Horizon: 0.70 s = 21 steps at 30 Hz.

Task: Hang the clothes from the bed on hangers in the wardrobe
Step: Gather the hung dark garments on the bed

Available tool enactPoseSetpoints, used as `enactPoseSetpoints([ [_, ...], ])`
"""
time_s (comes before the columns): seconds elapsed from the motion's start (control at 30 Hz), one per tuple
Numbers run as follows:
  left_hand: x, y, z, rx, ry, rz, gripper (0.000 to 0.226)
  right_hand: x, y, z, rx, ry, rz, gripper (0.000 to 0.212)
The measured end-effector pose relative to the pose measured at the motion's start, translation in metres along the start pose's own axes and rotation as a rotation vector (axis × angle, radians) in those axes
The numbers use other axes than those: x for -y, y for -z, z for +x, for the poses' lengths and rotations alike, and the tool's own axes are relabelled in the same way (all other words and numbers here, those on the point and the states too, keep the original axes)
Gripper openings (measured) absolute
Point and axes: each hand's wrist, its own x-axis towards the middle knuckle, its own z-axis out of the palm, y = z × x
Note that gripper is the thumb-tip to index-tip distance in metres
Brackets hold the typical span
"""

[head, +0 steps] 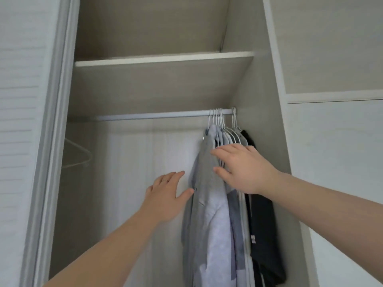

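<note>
Several garments hang on white hangers (219, 121) bunched at the right end of the wardrobe rail (153, 115). The front one is a grey shirt (204, 183); pale lilac and grey pieces follow it, and a black garment (263, 224) hangs last, by the right wall. My right hand (242, 168) lies with straight fingers on the shoulders of the hung clothes, touching the grey shirt. My left hand (167, 195) is open just left of the grey shirt, its thumb touching the shirt's edge. The bed is out of view.
An empty white hanger (79, 154) hangs at the far left of the rail, half hidden behind the louvred sliding door (22, 131). A shelf (163, 59) spans the wardrobe above the rail. The right side panel (275, 112) stands close to the clothes.
</note>
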Motion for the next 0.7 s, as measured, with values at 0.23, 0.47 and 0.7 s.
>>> enactPoseSetpoints([
  [0.23,-0.005,-0.029,0.084,0.053,0.027,-0.345,0.065,-0.027,-0.011,0.094,0.077,-0.105,-0.101,0.032],
  [0.47,-0.003,-0.069,0.143,0.125,-0.007,-0.657,0.103,-0.025,-0.029,0.149,0.243,-0.285,-0.032,0.033],
  [0.7,0.008,-0.097,0.183,0.215,-0.115,-0.841,0.105,-0.014,-0.056,0.183,0.249,-0.402,-0.236,0.024],
])
